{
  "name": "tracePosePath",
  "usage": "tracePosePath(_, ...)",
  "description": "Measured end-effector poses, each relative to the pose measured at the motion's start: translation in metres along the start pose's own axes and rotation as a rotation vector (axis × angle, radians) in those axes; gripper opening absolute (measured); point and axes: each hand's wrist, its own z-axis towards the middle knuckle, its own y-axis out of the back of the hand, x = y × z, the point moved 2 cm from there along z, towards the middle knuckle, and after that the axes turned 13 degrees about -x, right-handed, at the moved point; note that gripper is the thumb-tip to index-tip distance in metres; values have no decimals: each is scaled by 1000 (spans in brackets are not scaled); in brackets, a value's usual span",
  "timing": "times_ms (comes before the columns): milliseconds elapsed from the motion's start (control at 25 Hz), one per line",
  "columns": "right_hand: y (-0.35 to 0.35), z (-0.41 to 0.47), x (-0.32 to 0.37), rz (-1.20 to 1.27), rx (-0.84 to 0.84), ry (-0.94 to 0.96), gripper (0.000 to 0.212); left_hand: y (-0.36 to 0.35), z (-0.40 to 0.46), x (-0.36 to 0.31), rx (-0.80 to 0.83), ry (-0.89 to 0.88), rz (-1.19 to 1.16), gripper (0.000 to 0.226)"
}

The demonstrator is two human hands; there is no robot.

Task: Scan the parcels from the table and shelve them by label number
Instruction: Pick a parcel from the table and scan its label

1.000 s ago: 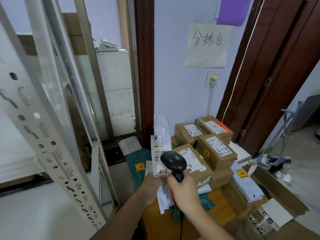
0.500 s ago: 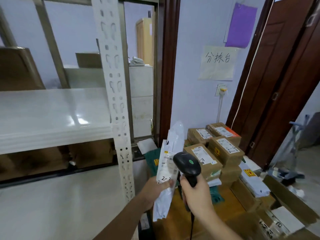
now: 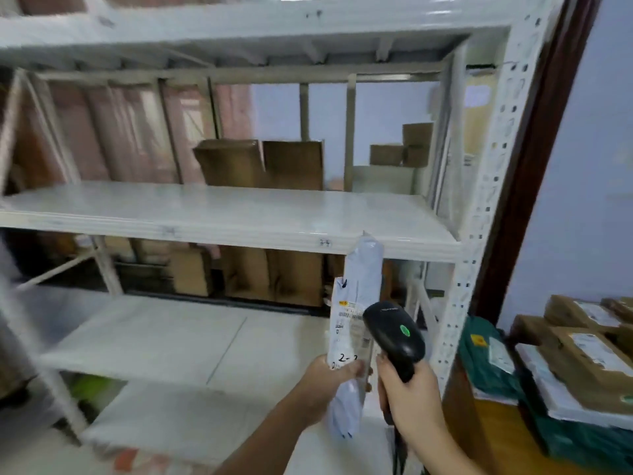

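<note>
My left hand (image 3: 330, 380) holds a white plastic mailer (image 3: 358, 313) upright by its lower middle; its label shows a barcode and a handwritten "2-" mark. My right hand (image 3: 409, 394) grips a black barcode scanner (image 3: 394, 334) with a green dot, just right of the mailer and close to its label. Both are in front of a white metal shelf rack (image 3: 219, 214), whose middle board and lower board (image 3: 164, 337) are bare on top. Cardboard parcels (image 3: 582, 351) lie on the wooden table (image 3: 493, 430) at the right.
A perforated white upright (image 3: 479, 207) of the rack stands between the shelves and the table. Brown boxes (image 3: 260, 162) stand behind the rack. A green bag (image 3: 486, 358) lies on the table's left end. A dark door frame (image 3: 534, 159) rises at the right.
The view has swung left from the table to the shelf rack. Both hands kept their hold on the mailer and the scanner and now sit before the shelves.
</note>
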Motion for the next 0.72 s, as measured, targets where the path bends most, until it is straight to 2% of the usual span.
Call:
tracePosePath(80, -52, -18, 27, 16, 118, 33, 24, 73, -13, -15, -174, -23, -28, 57)
tracePosePath(200, -131, -46, 72, 77, 319, 23, 19, 187, -33, -43, -386, -84, -122, 29)
tracePosePath(320, -204, -72, 119, 131, 501, 8, 9, 290, -51, -63, -574, -131, -127, 36)
tracePosePath(640, -380, -92, 201, 198, 752, 170, 14, 474, -55, -120, -817, -244, -90, 20)
tracePosePath(720, -418, -93, 217, 219, 807, 192, 10, 508, -52, -132, -832, -256, -110, 19)
